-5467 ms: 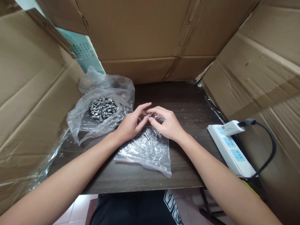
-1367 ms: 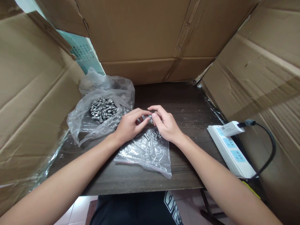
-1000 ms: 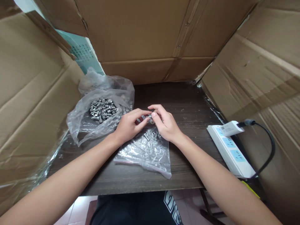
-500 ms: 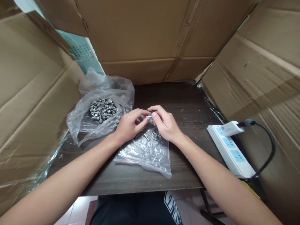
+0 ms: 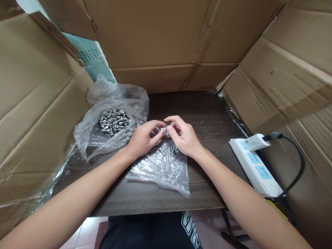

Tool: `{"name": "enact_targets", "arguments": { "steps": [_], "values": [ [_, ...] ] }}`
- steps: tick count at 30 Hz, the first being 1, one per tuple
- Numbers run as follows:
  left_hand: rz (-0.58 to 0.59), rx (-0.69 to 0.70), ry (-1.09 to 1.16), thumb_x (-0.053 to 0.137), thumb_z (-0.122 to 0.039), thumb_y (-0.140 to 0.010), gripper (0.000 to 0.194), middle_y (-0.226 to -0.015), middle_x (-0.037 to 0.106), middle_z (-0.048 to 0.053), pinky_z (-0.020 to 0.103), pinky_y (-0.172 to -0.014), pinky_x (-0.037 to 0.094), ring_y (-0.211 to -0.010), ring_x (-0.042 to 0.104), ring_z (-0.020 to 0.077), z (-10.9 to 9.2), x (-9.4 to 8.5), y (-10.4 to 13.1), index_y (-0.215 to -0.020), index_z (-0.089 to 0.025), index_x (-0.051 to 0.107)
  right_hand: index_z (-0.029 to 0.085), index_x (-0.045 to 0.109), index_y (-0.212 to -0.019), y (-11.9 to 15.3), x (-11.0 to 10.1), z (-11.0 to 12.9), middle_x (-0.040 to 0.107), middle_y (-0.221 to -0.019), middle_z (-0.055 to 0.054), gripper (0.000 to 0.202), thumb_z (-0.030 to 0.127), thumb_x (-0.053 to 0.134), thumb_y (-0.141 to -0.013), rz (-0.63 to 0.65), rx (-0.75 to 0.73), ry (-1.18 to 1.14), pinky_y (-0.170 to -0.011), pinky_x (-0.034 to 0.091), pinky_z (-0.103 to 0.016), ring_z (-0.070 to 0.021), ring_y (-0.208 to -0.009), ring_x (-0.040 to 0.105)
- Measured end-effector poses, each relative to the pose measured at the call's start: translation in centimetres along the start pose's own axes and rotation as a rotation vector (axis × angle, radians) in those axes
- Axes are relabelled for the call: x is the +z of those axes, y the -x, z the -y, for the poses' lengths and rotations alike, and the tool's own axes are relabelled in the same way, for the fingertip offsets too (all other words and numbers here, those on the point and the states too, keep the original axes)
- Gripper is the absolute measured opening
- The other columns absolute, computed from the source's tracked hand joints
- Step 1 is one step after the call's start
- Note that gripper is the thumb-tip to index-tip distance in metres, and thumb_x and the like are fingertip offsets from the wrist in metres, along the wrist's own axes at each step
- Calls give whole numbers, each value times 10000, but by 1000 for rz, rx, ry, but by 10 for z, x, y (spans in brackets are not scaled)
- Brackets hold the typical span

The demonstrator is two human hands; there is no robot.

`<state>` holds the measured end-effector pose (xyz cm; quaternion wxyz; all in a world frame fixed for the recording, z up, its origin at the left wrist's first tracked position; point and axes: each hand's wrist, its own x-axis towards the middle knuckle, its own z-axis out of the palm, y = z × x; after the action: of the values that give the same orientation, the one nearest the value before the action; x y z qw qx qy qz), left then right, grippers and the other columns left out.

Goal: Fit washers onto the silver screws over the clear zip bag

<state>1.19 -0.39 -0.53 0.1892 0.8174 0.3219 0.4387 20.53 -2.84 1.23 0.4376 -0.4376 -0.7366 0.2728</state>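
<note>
Cardboard wall: a creased brown cardboard panel (image 5: 33, 114) is standing along the left edge of the dark wooden table (image 5: 207, 114).
Loose bag: a crumpled clear plastic bag (image 5: 88, 138) is lying open at the table's left, cradling a heap of small silver metal screws (image 5: 114, 120).
Left hand: the left hand (image 5: 142, 138) is resting just right of that heap, its fingers curling inward and its thumb and forefinger pinching at a small silver metal fastener (image 5: 164, 129).
Fastener: it is sitting between the two sets of fingertips, above the top edge of the flat bag; which hand is bearing it cannot be told.
Flat bag: a flat clear zip-top plastic bag (image 5: 160, 169) is lying under both wrists, with a few screws showing through near its top.
Right hand: the right hand (image 5: 185, 138) is meeting the left, fingers bent and nearly closed around the same fastener.
Power strip: a white plastic power strip with blue sockets (image 5: 255, 166) is lying at the table's right edge, well apart from the hands, a black cable (image 5: 298, 162) looping from it.
</note>
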Motion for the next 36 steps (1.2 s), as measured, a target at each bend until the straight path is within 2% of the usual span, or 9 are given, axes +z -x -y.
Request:
{"name": "enact_targets", "arguments": {
  "steps": [3, 7, 12, 19, 22, 28, 32, 36],
  "values": [
    [-4, 3, -2, 651, -248, -1010, 127, -941, 743, 44, 212, -643, 574, -744, 694, 136, 0, 0, 0, -1096, -162, 688, 200, 620, -1175, 0, 0, 0, 612, -751, 8, 225, 301, 472, -1039, 11, 18, 12, -637, 452, -294, -143, -652, 588],
    [-21, 15, -2, 664, -230, -1004, 120, -943, 737, 39, 207, -647, 565, -749, 690, 132, -1, 0, 0, -1098, -159, 684, 196, 620, -1186, 0, 1, -1, 640, -894, -16, 229, 231, 538, -975, -12, -22, 16, -662, 464, -295, -136, -684, 578],
    [3, 11, 12, 659, -220, -1004, 113, -933, 734, 36, 204, -644, 562, -753, 691, 134, -1, 0, 0, -1098, -160, 680, 202, 631, -1168, 0, 0, 0, 618, -776, 2, 223, 281, 472, -1033, 22, 11, 13, -655, 451, -302, -149, -668, 588],
    [-19, 9, 14, 660, -226, -1004, 135, -976, 742, 41, 200, -652, 561, -768, 695, 131, 0, 1, 0, -1122, -160, 675, 183, 609, -1219, 1, 3, -3, 645, -934, -25, 263, 197, 509, -976, -6, -61, 24, -688, 474, -296, -134, -717, 589],
    [-5, 2, -12, 650, -228, -1009, 148, -982, 747, 42, 211, -670, 563, -778, 697, 137, 1, 1, 0, -1137, -164, 685, 178, 604, -1241, 1, 3, -4, 633, -993, -37, 302, 181, 527, -949, -29, -86, 17, -656, 476, -279, -121, -702, 580],
    [10, 17, -25, 646, -234, -1014, 124, -915, 733, 31, 206, -649, 554, -742, 682, 131, 1, 0, 0, -1095, -159, 703, 191, 620, -1205, 1, 1, -2, 604, -761, 11, 240, 279, 480, -1032, 3, 6, 41, -634, 442, -290, -135, -635, 564],
    [-4, 27, -24, 654, -227, -1010, 120, -902, 726, 27, 202, -645, 552, -738, 681, 129, 0, 0, 0, -1097, -157, 698, 188, 616, -1219, 1, 1, -3, 640, -919, -17, 264, 208, 520, -973, -18, -48, 36, -681, 465, -292, -129, -695, 577],
    [1, 25, -12, 655, -215, -1007, 117, -910, 733, 28, 192, -641, 549, -736, 685, 124, 0, 0, 0, -1098, -152, 691, 182, 610, -1228, 0, 1, -3, 628, -824, -3, 259, 251, 476, -1017, 4, -27, 23, -670, 460, -296, -139, -678, 587]
  ]
}}
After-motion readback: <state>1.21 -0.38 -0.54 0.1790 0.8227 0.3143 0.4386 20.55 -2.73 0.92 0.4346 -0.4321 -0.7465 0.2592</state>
